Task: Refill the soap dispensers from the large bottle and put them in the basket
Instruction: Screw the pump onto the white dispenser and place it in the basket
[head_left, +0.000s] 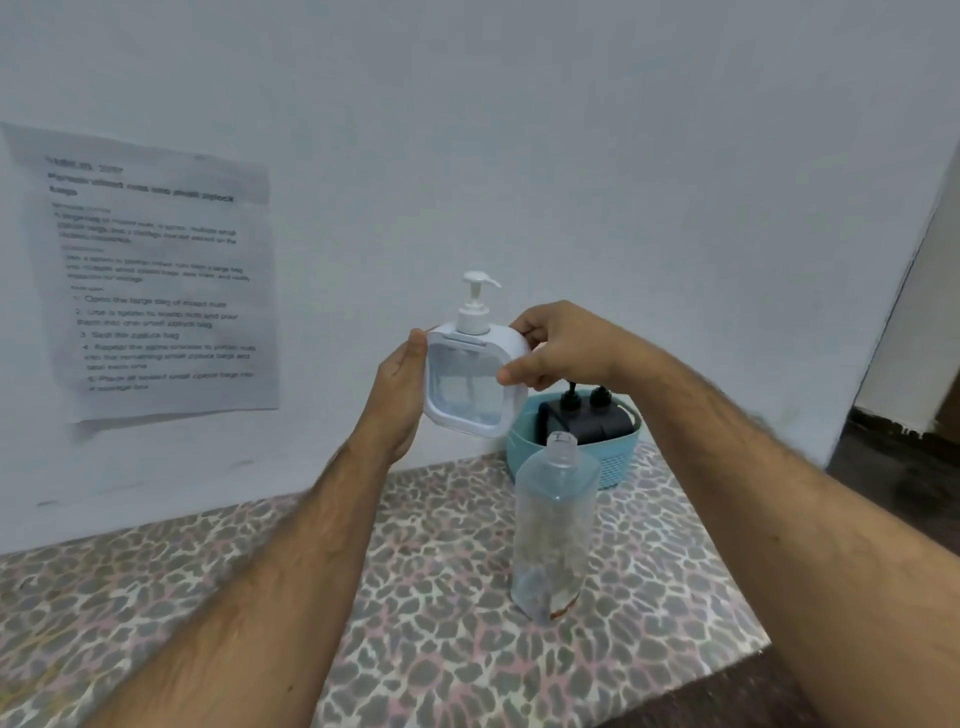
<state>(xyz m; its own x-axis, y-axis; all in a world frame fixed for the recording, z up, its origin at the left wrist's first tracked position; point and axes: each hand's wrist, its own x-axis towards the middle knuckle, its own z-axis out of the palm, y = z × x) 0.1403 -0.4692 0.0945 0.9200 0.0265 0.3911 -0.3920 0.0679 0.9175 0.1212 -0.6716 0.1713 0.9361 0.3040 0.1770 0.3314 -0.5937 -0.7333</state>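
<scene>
A white square soap dispenser (470, 379) with a pump top is held up in the air in front of the wall. My left hand (400, 392) grips its left side and my right hand (553, 348) grips its right side near the top. Below it the large clear bottle (553, 530) stands upright on the table with no cap on. Behind the bottle a light blue basket (613, 462) sits against the wall and holds two black dispensers (584, 415).
The table (415, 597) has a leopard-pattern cover, with its edge at the lower right. A printed instruction sheet (156, 280) hangs on the wall to the left. A dark floor and doorway lie at the far right.
</scene>
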